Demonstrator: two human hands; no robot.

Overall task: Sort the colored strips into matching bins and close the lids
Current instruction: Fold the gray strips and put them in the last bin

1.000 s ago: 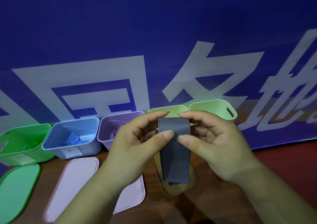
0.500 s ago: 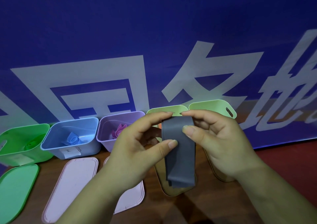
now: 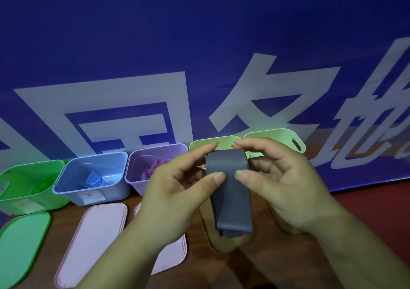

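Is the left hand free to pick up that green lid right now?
Probably not yet: left hand and right hand both pinch the grey strip; the green lid itself lies uncovered.

Cropped by left edge: green bin (image 3: 26, 191) and green lid (image 3: 20, 244). Masked by left hand (image 3: 177, 191), right hand (image 3: 286, 184) and grey strip (image 3: 230, 191): fronts of pale-green bins (image 3: 277, 135), most of two tan lids (image 3: 221, 245). Too small to read: label (image 3: 92, 196) on blue bin (image 3: 73, 191).

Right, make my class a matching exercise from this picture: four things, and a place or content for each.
1 green bin
2 blue bin
3 purple bin
4 grey strip

A holds a pink strip
B pinched by the left hand and right hand
C holds a rolled blue strip
D leftmost in the row

Pairs: 1-D, 2-C, 3-A, 4-B
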